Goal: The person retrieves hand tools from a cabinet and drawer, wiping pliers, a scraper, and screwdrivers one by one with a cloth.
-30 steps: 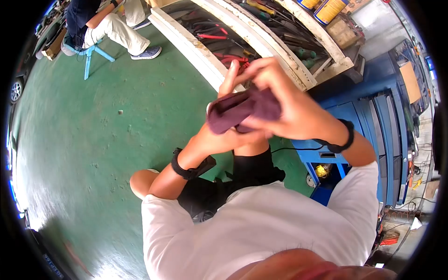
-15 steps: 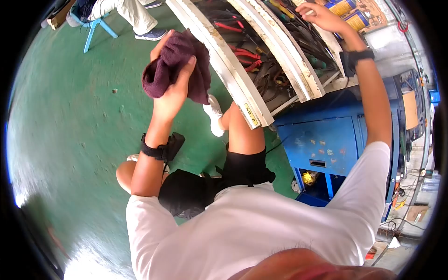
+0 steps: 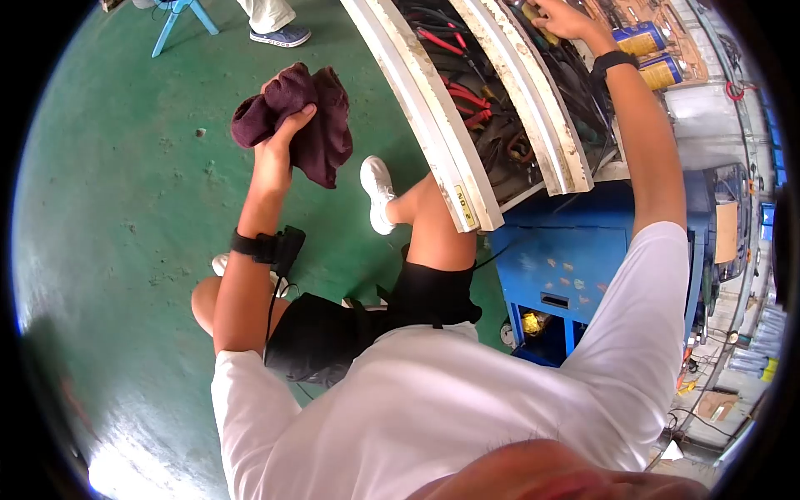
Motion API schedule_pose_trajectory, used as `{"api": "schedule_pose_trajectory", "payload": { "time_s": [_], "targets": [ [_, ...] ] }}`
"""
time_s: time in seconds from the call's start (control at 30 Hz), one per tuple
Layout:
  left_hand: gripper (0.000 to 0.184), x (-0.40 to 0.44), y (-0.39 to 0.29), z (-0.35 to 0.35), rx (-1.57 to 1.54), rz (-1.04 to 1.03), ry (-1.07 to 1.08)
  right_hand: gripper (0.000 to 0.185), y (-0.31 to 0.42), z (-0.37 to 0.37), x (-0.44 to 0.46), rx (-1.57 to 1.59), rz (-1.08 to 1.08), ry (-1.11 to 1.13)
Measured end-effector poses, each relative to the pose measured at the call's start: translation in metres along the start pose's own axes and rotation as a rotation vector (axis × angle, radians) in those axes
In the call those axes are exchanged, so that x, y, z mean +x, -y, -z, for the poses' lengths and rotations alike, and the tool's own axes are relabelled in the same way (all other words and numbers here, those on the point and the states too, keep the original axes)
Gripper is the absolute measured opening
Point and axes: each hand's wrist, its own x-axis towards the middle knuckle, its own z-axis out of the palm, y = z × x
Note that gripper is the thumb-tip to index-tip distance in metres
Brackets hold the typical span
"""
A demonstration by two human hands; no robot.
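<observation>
A dark maroon cloth [image 3: 321,133] is bunched in my left hand [image 3: 279,142], thumb across its front, held over the green floor. My right hand [image 3: 567,18] reaches into the far part of the tool drawer [image 3: 508,75], at the top of the view. Its fingers are bent around or against a yellowish tool handle [image 3: 540,25]; whether they grip it is hard to make out. Red-handled pliers [image 3: 471,104] and many dark tools lie in the nearer compartment.
Blue and yellow cans [image 3: 640,40] stand beyond my right wrist. A blue cabinet [image 3: 567,258] is at the right, below the drawers. Another person's leg and shoe [image 3: 281,35] and a light blue stool [image 3: 175,21] show at the upper left.
Both hands were together at the cloth; they have parted. My left hand carried the cloth left, while my right hand moved up and right to the far tools.
</observation>
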Motion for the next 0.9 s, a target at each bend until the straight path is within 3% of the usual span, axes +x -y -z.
{"api": "schedule_pose_trajectory", "payload": {
  "time_s": [0.07,0.1,0.13,0.2,0.23,0.33,0.37,0.47,0.5,0.6,0.67,0.73,0.83,0.9],
  "targets": [
    [0.038,-0.003,-0.001,0.002,-0.026,-0.014,0.016,0.047,-0.004,0.0,0.0,0.025,0.396,-0.239],
    [0.036,-0.003,-0.001,0.004,-0.039,0.003,0.025,0.037,0.033,0.009,-0.018,-0.118,0.201,-0.299],
    [0.034,-0.004,-0.001,0.005,-0.051,0.019,0.033,0.037,0.03,0.016,-0.016,-0.123,0.201,-0.301],
    [0.033,-0.005,0.0,0.005,-0.036,0.019,0.024,0.027,0.031,0.029,-0.011,-0.479,0.36,-0.336],
    [0.032,-0.006,-0.001,0.004,-0.019,0.022,0.015,0.023,0.038,0.034,-0.016,-0.557,0.294,-0.339],
    [0.033,-0.014,-0.005,0.003,0.009,0.039,0.039,0.031,0.061,0.028,-0.022,-0.606,0.314,-0.519],
    [0.033,-0.015,-0.006,0.003,0.002,0.034,0.035,0.045,0.068,0.029,-0.026,-0.59,0.319,-0.509],
    [0.034,-0.017,-0.006,0.008,0.022,0.028,0.057,0.058,0.09,0.028,-0.034,-0.443,0.303,-0.495],
    [0.035,-0.016,-0.005,0.01,0.015,0.029,0.057,0.062,0.097,0.024,-0.042,-0.574,0.455,-0.606],
    [0.036,-0.017,-0.006,0.012,-0.004,0.022,0.058,0.064,0.116,0.023,-0.054,-0.492,0.28,-0.567],
    [0.038,-0.018,-0.009,0.012,-0.012,0.013,0.056,0.061,0.126,0.024,-0.063,-0.441,0.306,-0.555],
    [0.041,-0.021,-0.015,0.01,-0.03,0.023,0.052,0.055,0.155,0.019,-0.079,-0.327,0.341,-0.717],
    [0.044,-0.02,-0.015,0.013,-0.003,0.01,0.035,0.052,0.219,0.006,-0.129,-0.363,0.376,-0.656],
    [0.047,-0.015,-0.006,0.026,-0.099,0.036,0.042,0.052,0.249,-0.006,-0.154,-0.548,0.682,-0.682]
  ]
}}
